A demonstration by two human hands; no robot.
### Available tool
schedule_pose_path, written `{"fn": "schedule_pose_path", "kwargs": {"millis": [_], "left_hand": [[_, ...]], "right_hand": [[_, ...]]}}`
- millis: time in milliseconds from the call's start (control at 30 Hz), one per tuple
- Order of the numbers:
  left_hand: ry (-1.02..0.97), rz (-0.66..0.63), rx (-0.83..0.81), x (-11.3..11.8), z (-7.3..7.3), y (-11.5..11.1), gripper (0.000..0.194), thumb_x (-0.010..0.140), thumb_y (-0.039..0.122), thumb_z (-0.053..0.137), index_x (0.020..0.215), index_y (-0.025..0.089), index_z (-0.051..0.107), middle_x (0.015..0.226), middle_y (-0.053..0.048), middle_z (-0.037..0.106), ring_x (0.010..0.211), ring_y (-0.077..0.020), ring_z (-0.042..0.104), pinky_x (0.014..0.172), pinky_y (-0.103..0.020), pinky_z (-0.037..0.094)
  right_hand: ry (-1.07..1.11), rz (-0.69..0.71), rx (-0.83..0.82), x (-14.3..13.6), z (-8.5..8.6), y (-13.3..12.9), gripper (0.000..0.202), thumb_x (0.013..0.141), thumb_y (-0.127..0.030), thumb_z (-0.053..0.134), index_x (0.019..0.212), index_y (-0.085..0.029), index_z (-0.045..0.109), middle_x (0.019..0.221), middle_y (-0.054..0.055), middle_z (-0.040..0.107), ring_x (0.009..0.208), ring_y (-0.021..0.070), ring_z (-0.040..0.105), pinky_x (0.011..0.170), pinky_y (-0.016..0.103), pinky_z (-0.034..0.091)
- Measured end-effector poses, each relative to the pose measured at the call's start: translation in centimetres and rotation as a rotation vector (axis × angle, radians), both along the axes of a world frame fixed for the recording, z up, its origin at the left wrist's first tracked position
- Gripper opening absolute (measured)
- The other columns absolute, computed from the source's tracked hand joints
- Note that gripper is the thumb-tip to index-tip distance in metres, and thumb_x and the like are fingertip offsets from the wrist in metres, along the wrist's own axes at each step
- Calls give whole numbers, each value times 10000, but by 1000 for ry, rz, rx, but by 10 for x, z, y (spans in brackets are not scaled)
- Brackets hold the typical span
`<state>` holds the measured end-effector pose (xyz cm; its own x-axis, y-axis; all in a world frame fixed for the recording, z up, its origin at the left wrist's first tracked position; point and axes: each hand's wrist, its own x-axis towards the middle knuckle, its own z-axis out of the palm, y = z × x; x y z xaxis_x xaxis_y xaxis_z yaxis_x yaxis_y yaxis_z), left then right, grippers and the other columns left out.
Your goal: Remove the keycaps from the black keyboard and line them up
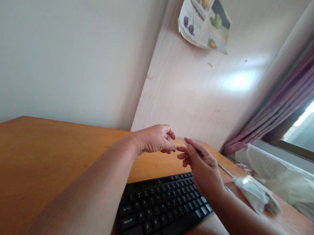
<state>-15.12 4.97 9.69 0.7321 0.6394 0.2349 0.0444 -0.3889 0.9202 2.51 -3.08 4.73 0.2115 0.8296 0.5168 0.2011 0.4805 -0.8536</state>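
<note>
My left hand (158, 139) is raised above the far edge of the keyboard, with its fingers closed. A small dark piece (174, 148), too small to name, is pinched at its fingertips. Facing it from the right, my right hand (201, 161) grips a slim dark-handled tool (199, 152) between thumb and index finger. The tool's thin end points toward the left hand; its exact kind is unclear. The fingertips of both hands are close together. Under them lies a black keyboard (164, 204), partly covered by my right hand and forearm.
The orange-brown wooden table (48, 163) meets a pale wall and a wood panel (188, 94). To the right, a pale rod or cord (225, 170) leads to a clear plastic bag (251, 192). Plastic-covered goods (279, 172) lie by the curtain (285, 90) and window. Fruit pictures (204, 20) hang above.
</note>
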Motion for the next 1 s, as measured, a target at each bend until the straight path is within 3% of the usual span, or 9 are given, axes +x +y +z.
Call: {"fn": "schedule_pose_path", "kwargs": {"millis": [167,367,500,600,733,867,1000], "left_hand": [[9,-6,-30,-4,3,-1,403,632,148,656,1013,152,524,811,-55,679,710,-155,625,663,-293,475],[43,-31,-26,0,1,-1,428,636,146,647,1043,148,517,799,-55,680,706,-156,626,659,-291,480],[50,25,45,-2,-1,4,414,660,248,679,1040,153,547,786,-56,684,719,-167,630,656,-291,476],[-2,191,137,-10,-2,15,372,684,346,683,991,157,592,789,-60,684,732,-168,626,671,-291,472],[-159,521,134,-32,-10,37,214,712,326,632,836,152,627,760,-66,680,703,-151,616,670,-276,473],[-310,985,75,-59,-29,65,166,680,312,594,727,157,631,688,-63,669,625,-158,595,580,-267,453],[-395,1298,-11,-79,-49,83,136,624,285,571,671,165,617,643,-57,658,557,-160,569,498,-256,413]], "right_hand": [[-353,-89,-19,4,-6,3,326,793,-420,675,1040,-207,660,852,48,661,743,169,586,656,303,463],[-513,-141,74,3,-6,4,225,815,-396,647,945,-214,675,816,41,642,710,163,557,641,298,442],[-567,-162,73,7,-5,5,219,832,-396,621,939,-220,694,863,57,668,747,180,575,678,313,447],[-576,-155,51,10,-5,8,224,836,-398,616,946,-221,702,910,62,682,798,193,593,719,320,451],[-591,-119,11,13,-5,13,226,830,-404,620,940,-227,707,882,55,680,773,190,584,689,314,444],[-624,-29,-36,13,-6,25,225,818,-415,621,906,-225,705,816,40,656,724,179,558,644,301,424],[-650,83,-99,10,-10,51,225,799,-406,623,877,-211,704,788,26,642,687,156,527,619,280,399]]}}
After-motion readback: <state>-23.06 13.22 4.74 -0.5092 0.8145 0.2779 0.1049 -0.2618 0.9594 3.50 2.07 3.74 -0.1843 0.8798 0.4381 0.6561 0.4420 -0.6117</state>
